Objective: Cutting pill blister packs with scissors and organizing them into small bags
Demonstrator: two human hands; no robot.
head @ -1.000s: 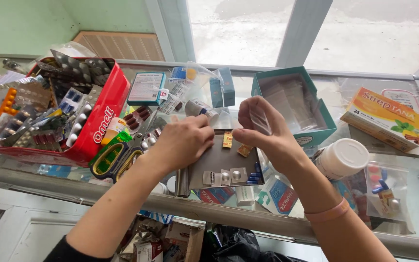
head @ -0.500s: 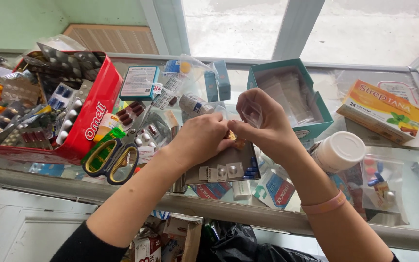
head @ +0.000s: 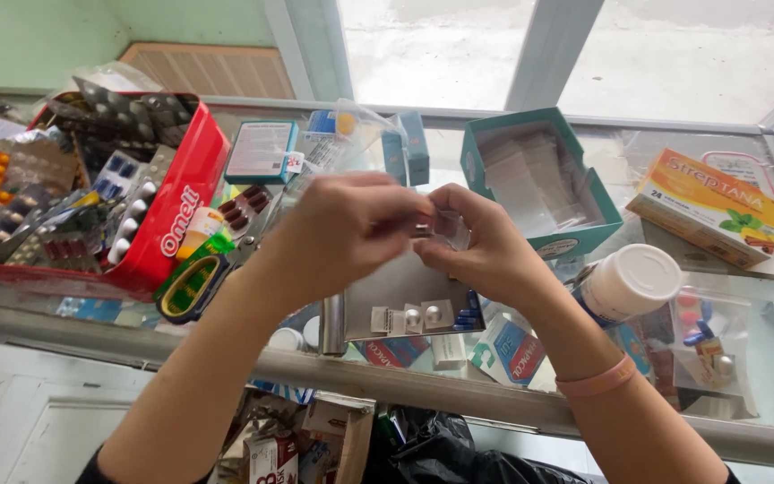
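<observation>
My left hand (head: 342, 229) and my right hand (head: 490, 251) meet above a flat metal tray (head: 382, 291) on the glass counter. Both pinch a small clear plastic bag (head: 448, 224) between their fingertips; my left fingers cover its mouth, so I cannot see what is inside. Cut pieces of silver blister strip (head: 423, 315) lie on the tray's near edge, just below my hands. A pink band circles my right wrist.
A red box (head: 176, 211) heaped with blister packs stands at the left, with green-and-yellow-handled scissors (head: 192, 285) beside it. An open teal box (head: 584, 240) of clear bags stands behind my hands. To the right are a white-capped bottle (head: 631, 282) and an orange medicine carton (head: 709, 204).
My left hand has lifted off the tray and risen to meet my right hand at the small bag. The camera view has shifted slightly closer.
</observation>
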